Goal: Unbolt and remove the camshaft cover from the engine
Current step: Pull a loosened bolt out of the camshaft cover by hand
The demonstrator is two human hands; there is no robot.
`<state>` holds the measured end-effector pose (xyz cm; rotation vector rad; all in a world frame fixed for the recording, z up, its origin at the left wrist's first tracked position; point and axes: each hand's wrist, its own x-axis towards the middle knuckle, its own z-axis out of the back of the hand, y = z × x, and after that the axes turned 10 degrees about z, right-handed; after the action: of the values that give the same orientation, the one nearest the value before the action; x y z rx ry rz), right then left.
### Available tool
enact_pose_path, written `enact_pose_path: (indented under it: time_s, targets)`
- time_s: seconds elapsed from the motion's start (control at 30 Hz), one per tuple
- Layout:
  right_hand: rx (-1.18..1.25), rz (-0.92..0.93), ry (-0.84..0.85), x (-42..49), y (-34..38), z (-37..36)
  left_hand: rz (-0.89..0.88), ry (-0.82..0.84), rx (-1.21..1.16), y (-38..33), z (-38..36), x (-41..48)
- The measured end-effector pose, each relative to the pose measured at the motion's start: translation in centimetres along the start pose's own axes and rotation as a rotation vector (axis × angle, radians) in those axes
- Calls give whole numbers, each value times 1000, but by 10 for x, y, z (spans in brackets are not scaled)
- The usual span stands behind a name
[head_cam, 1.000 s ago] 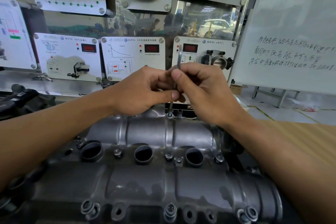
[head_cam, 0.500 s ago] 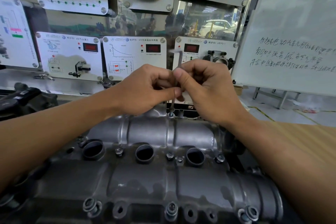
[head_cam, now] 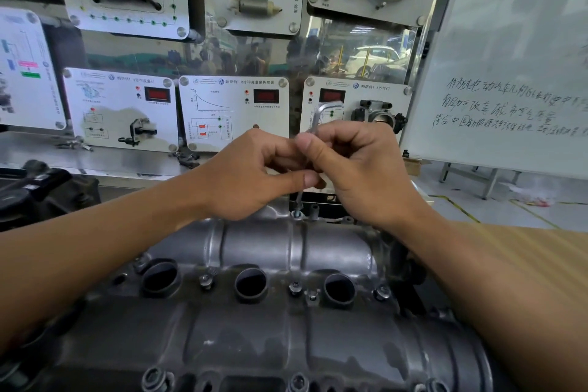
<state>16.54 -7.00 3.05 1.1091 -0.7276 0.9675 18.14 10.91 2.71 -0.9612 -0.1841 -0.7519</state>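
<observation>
Reckoning early-to-mid unbolting, nothing lifted: camshaft cover (head_cam: 261,245) seated flat in place, filling the lower frame. Counting the middle row left to right, between the plug wells (head_cam: 250,283): left bolt (head_cam: 206,280), centre bolt (head_cam: 295,287), right bolt (head_cam: 382,293), all sitting in their holes, can't tell if cracked loose. Seeing near-edge bolt heads (head_cam: 155,377) along the bottom too, partly cropped, in place. Working the far-edge bolt (head_cam: 297,214) now, so judging most of the ring left to undo, then the lift-off itself. Pinching the hex key (head_cam: 319,114) low on its shaft with the left hand (head_cam: 251,175), thumb and curled fingers closed on it. Standing the key near upright, long leg down to the far-edge bolt head, short leg bent over at the top and pointing right. Gripping the key just above that with the right hand (head_cam: 359,172), fingers curled round, thumb tip against the shaft. Holding both hands close together, touching, above the cover's far edge; no contact with the casting as far as visible. Putting the cover directly below and on the near side of both hands, bolt just under them. Can't tell whether the key tip sits fully in the socket, too small
</observation>
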Motion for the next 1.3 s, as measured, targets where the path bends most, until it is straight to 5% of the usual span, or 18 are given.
enact_pose_path:
  time_s: [0.2,0.37,0.63,0.93,1.13,1.3]
  targets:
    - [-123,-20,124,-6,0,7,21,-43,29,0,0,1]
    - [-6,-16,-32,-2,4,3,-20,-136,49,-3,-4,2]
    - [-179,-30,95,-2,5,6,57,71,-15,0,3,2]
    - [-121,-77,-27,1,11,-4,-3,-118,-31,-2,-2,3]
    - [-201,-109,97,3,13,2,95,132,-106,2,2,2]
    - [-186,-92,69,2,15,2,-5,-75,95,-2,-2,0]
